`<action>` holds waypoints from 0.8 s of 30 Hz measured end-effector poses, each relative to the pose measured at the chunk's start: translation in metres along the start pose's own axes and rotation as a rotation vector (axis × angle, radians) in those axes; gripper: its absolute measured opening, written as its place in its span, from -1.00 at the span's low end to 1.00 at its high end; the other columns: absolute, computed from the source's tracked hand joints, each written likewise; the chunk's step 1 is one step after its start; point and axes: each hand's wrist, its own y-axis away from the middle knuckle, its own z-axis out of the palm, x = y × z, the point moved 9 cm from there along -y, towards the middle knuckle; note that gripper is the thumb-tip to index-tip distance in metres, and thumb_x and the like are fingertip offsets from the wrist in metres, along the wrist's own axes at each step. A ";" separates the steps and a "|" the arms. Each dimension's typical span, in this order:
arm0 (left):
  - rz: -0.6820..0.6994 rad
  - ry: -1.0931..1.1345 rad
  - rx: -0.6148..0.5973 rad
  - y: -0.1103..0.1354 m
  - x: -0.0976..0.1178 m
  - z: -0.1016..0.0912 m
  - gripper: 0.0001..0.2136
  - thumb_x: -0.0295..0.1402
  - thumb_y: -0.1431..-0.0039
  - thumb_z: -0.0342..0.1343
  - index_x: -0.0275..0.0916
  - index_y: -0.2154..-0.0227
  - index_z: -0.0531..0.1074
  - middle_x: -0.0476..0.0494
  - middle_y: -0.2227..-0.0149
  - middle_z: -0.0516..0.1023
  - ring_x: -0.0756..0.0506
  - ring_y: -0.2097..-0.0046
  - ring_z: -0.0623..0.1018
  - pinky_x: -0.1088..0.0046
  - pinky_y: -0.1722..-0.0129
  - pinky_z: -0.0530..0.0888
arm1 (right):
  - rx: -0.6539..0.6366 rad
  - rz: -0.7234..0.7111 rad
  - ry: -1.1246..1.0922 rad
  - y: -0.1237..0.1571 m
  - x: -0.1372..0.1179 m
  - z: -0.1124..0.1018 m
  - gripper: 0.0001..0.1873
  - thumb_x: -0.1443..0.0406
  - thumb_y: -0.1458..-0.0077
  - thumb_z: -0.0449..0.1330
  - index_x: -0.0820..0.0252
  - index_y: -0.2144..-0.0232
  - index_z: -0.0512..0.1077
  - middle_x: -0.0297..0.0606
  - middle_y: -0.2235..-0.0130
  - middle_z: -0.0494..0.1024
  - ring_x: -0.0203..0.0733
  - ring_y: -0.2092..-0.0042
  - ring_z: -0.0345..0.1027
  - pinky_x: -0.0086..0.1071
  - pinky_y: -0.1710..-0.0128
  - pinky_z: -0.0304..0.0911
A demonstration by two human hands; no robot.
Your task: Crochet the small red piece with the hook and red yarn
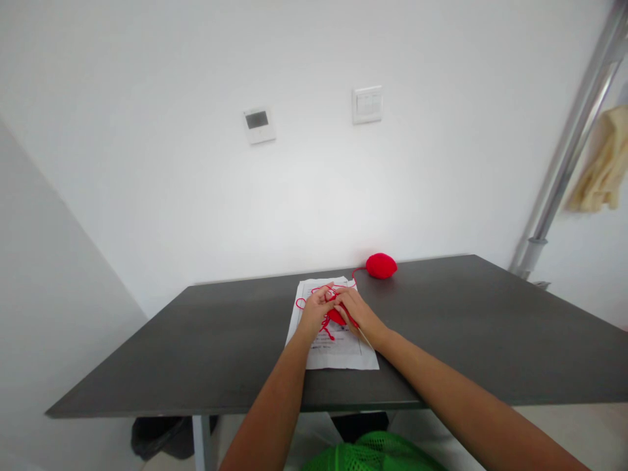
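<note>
Close together over a printed sheet of paper [338, 361], both hands work at a small red knitted piece [336, 317]. My left hand [314, 313] pinches it from the left, its fingertips meeting those of the other hand. My right hand [362, 315] is closed over its right side. A thin pale knitting needle [366, 339] sticks out below the right palm; its tip is hidden by the fingers. Loose red yarn [300, 303] loops around the left fingers, and a tail of it hangs onto the sheet. The strand runs back to a red yarn ball [381, 266].
The dark grey table [220, 347] meets a white wall at its back edge. On the wall are a thermostat [260, 125] and a switch panel [367, 104]. A metal pole [574, 157] stands at right, and a black bag [161, 437] lies under the table.
</note>
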 end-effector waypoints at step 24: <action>-0.004 0.027 -0.075 0.002 0.001 0.008 -0.57 -0.48 0.20 0.22 -0.29 0.15 0.41 -0.06 0.40 0.49 -0.02 0.32 0.47 0.49 0.29 0.36 | 0.031 0.107 -0.052 0.000 0.003 -0.003 -0.86 0.31 -0.18 -0.08 0.14 0.31 0.28 -0.16 0.20 0.36 -0.11 0.11 0.21 -0.19 0.07 0.15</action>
